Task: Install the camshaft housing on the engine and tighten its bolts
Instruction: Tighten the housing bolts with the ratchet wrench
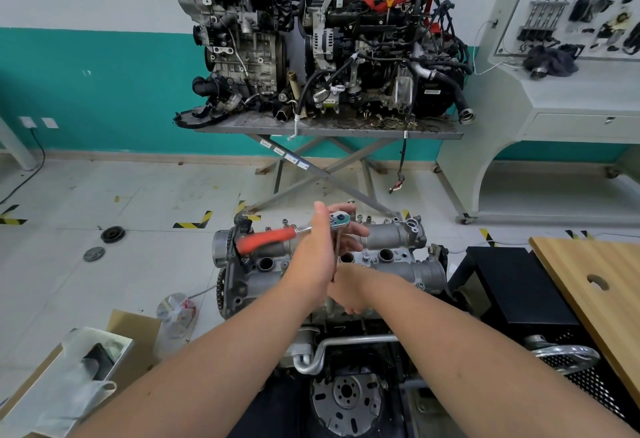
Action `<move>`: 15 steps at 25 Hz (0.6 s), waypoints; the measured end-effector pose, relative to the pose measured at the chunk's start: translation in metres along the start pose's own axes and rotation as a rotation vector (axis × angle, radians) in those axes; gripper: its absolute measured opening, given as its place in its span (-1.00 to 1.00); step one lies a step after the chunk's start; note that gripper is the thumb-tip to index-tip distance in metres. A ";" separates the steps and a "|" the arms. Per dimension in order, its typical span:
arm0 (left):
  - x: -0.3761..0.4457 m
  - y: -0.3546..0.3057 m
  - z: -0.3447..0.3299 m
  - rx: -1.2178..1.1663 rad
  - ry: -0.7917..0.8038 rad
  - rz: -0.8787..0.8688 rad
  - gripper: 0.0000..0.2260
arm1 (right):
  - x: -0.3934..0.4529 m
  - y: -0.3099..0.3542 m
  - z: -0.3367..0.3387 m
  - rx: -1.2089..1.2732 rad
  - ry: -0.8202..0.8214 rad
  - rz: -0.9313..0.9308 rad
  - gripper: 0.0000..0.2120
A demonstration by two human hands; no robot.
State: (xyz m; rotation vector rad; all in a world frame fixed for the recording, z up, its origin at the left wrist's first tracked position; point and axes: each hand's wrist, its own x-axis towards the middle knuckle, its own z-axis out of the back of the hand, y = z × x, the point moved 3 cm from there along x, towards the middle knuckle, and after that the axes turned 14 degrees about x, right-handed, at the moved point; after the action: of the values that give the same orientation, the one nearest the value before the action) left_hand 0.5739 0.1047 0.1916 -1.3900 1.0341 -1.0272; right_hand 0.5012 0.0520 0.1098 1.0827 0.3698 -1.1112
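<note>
Already the camshaft housing sits on the engine, so seating looks done and bolt tightening is the step in hand. From the left, the ratchet wrench stretches its red handle over the housing's left end, its head raised above the middle. The left hand reaches up beside the ratchet's extension bar, fingers around it. The right hand lies low behind it; its grip I cannot tell. Bolt heads show along the housing's far edge; how many are tight is unclear.
</note>
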 end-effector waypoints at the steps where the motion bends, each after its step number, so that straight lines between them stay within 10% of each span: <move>1: 0.003 -0.001 -0.001 -0.065 0.019 0.057 -0.50 | -0.001 -0.001 0.001 0.001 -0.007 0.003 -0.71; 7: 0.011 -0.031 0.015 0.344 0.265 0.291 -0.59 | -0.015 0.001 0.006 -0.056 -0.113 0.145 -0.50; 15: 0.023 -0.067 0.002 1.280 0.393 -0.071 -0.64 | -0.016 0.001 0.007 -0.062 -0.124 0.178 -0.53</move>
State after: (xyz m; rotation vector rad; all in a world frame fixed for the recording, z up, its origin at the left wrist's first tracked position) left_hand 0.5851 0.0861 0.2588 -0.1707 0.3658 -1.6191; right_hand 0.4931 0.0547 0.1243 0.9678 0.2044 -0.9967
